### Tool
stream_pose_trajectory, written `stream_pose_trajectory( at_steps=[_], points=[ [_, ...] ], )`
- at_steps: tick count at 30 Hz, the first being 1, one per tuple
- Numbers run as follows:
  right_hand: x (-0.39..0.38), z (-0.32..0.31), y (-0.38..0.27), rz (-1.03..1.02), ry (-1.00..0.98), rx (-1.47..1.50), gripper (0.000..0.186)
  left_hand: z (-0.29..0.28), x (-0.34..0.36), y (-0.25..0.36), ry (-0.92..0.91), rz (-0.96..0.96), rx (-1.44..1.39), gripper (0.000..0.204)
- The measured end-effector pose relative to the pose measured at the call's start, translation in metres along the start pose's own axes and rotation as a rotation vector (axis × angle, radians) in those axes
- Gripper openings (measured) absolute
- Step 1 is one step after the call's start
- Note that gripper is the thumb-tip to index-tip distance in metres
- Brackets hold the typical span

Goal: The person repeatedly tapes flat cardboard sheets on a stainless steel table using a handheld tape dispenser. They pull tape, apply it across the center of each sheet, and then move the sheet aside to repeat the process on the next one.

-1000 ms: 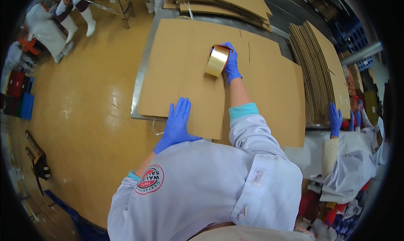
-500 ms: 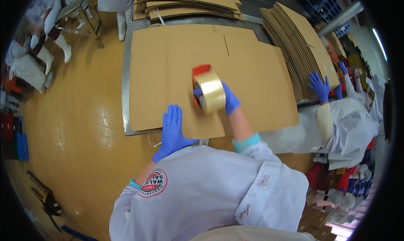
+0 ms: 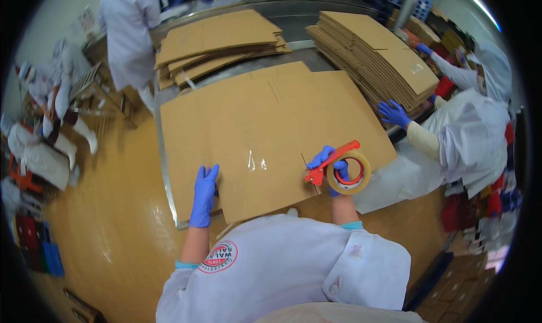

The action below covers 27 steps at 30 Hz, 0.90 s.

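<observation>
A red hand-held tape dispenser (image 3: 340, 153) with a roll of clear tape (image 3: 365, 179) sits tilted over the front right part of a flattened cardboard carton (image 3: 265, 120); whether it touches the board cannot be told. The right hand (image 3: 340, 168), in a blue glove, has its fingers curled around the dispenser, some on the far side of the red frame and part of the glove showing through the roll's core. The left hand (image 3: 203, 196), gloved alike, is at the carton's front left edge, its fingers extended with a small gap between them, pinching nothing that can be seen; contact with the edge is unclear. A glossy tape patch (image 3: 257, 164) lies on the board between the two hands. The carton rests on a metal table (image 3: 167, 190), with a low carton stack (image 3: 217, 38) behind it and a taller carton stack (image 3: 384, 52) at the back right. Beside the latter, a co-worker's blue-gloved hand (image 3: 395, 114) is held with fingers spread. Farther off, a person in a white coat (image 3: 130, 35) stands at the back left.
</observation>
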State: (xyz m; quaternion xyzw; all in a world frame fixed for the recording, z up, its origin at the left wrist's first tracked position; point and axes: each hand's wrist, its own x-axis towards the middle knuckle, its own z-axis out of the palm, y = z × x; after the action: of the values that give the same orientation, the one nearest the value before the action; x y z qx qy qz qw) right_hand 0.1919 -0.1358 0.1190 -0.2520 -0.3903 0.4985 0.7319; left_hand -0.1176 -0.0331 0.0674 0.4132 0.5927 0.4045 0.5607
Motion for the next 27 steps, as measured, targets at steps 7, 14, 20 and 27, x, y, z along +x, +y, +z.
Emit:
stream_pose_trajectory(
  at_steps=[7, 14, 20, 27],
  points=[
    [-0.008, -0.025, -0.014, -0.205, 0.129, -0.070, 0.033, 0.031, -0.007, 0.034, -0.422, -0.300, -0.345, 0.033],
    [-0.015, -0.059, -0.038, -0.366, 0.211, -0.071, 0.032, 0.005, -0.054, 0.116, -0.221, 0.054, -0.620, 0.034],
    [-0.048, -0.094, -0.086, -0.510, 0.353, -0.132, 0.032, 0.040, -0.066, 0.166, -0.288, 0.449, -0.747, 0.041],
    [-0.091, -0.120, -0.112, -0.584, 0.504, -0.205, 0.031, 0.167, 0.019, 0.202, -0.499, 0.575, -0.710, 0.033]
  ],
)
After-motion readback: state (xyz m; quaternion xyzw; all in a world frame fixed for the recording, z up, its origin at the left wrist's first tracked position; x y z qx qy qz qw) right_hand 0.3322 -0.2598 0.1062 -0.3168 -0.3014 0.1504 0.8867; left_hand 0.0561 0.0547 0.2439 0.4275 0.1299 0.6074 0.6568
